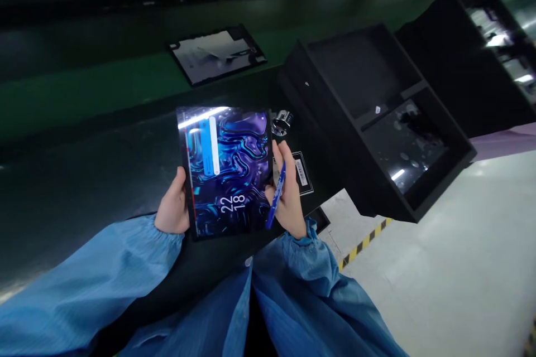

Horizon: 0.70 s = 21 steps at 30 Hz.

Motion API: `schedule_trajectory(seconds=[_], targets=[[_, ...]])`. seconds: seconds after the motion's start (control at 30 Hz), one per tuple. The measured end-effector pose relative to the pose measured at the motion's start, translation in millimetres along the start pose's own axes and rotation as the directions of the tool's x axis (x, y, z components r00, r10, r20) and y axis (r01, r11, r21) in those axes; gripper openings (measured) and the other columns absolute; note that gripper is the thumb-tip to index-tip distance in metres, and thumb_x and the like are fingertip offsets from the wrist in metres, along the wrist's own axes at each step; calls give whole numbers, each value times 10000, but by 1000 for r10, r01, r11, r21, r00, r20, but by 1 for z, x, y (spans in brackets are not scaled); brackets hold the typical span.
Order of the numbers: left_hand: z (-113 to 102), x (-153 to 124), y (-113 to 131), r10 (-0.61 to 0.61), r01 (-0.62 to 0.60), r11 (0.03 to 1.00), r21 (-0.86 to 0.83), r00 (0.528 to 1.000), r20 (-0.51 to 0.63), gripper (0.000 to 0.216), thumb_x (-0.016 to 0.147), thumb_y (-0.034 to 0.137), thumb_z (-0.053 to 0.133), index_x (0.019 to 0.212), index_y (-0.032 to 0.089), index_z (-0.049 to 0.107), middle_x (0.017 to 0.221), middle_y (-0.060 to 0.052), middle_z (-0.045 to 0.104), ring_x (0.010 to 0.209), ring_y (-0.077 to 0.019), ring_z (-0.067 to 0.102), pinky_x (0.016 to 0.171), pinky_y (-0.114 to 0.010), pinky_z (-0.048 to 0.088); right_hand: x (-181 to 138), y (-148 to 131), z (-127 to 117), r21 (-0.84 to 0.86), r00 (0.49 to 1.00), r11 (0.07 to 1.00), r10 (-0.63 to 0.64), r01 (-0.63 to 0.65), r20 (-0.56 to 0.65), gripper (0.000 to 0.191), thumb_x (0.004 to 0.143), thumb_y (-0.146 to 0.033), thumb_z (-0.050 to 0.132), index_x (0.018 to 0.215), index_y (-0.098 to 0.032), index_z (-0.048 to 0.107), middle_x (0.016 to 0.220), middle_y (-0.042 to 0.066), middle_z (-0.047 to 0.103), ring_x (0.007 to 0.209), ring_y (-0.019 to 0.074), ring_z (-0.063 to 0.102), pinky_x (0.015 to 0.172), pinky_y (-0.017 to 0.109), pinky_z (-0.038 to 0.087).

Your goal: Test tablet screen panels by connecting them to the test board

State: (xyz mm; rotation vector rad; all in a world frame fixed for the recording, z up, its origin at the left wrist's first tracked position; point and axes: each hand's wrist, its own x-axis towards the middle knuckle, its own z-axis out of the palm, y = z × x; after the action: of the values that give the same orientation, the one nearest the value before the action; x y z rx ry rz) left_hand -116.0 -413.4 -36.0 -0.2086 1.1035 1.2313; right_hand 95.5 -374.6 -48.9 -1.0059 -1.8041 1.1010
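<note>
A tablet (247,178) with a lit screen, showing 22 18 over a blue and purple swirl, is held up between my two hands. My left hand (175,206) grips its left edge, with the thumb at the rim and the fingers hidden underneath. At the right edge, my right hand (290,201) supports the tablet and also holds a blue marker pen (276,195) that slants between thumb and fingers. Just past my right fingertips lies a small shiny metal object (282,122). A label card (304,174) shows partly behind my right hand.
A flat panel with a reflective face (218,56) lies further back on the bench. To the right stands a black divided tray (360,122), with a dark glossy panel (408,145) in its nearer compartment. Yellow and black tape (364,244) marks the floor.
</note>
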Motion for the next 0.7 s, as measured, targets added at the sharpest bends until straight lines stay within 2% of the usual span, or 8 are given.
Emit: schedule_trajectory(seconds=[0.1, 0.2, 0.33, 0.47, 0.57, 0.63, 0.7], targets=[[0, 2, -2, 8, -7, 999, 33, 1000, -28, 525, 1062, 412, 257, 1453, 220, 549, 1135, -62, 774, 1095, -284, 717, 1008, -422, 560, 0, 0, 4, -133, 998, 990, 49, -53, -32, 1013, 862, -459, 736, 1611, -366, 60, 1698, 18, 190, 1578, 295, 157, 1305, 580, 152], [1, 2, -3, 38, -35, 998, 58, 998, -51, 510, 1059, 408, 286, 1476, 244, 528, 1129, -40, 777, 1102, -285, 713, 996, -406, 566, 0, -1, 6, -99, 999, 994, 39, -43, -35, 1116, 796, -492, 798, 1611, -344, 50, 1699, 52, 182, 1571, 309, 185, 1296, 581, 186], [1, 1, -5, 93, -89, 994, 60, 993, -69, 531, 1047, 414, 363, 1540, 231, 436, 1107, -38, 785, 1077, -262, 726, 975, -362, 575, -3, 0, 6, -38, 999, 999, 15, -17, -35, 1002, 882, -473, 708, 1610, -326, 35, 1700, 63, 179, 1575, 277, 182, 1291, 539, 222], [3, -3, -4, 101, -94, 989, 111, 993, -54, 525, 1041, 429, 387, 1505, 204, 483, 1061, -43, 795, 1089, -241, 723, 953, -324, 579, -2, -3, 3, -79, 997, 997, -19, 13, -78, 911, 891, -464, 698, 1595, -317, 139, 1679, 86, 247, 1563, 289, 226, 1281, 547, 235], [4, -5, -3, 70, -60, 991, 122, 995, -73, 497, 1045, 430, 365, 1423, 186, 576, 1014, -55, 801, 1131, -242, 707, 958, -317, 576, 14, -9, -11, -92, 981, 995, -59, 43, -183, 737, 942, -472, 623, 1552, -293, 250, 1611, 116, 386, 1467, 303, 424, 1191, 521, 399], [4, -5, -3, 60, -49, 992, 117, 994, -91, 472, 1046, 422, 361, 1367, 198, 625, 1019, -49, 800, 1164, -236, 691, 962, -304, 572, 34, -12, -25, -174, 967, 984, -85, 44, -241, 556, 990, -471, 536, 1486, -284, 366, 1505, 121, 520, 1300, 285, 594, 1061, 451, 515], [2, -5, -5, 61, -51, 991, 126, 995, -80, 454, 1041, 429, 378, 1345, 220, 642, 1088, -39, 790, 1191, -231, 676, 960, -297, 571, 56, -13, -39, -293, 965, 955, -121, 48, -235, 433, 1007, -485, 497, 1384, -272, 488, 1316, 104, 659, 1092, 247, 692, 913, 374, 564]])
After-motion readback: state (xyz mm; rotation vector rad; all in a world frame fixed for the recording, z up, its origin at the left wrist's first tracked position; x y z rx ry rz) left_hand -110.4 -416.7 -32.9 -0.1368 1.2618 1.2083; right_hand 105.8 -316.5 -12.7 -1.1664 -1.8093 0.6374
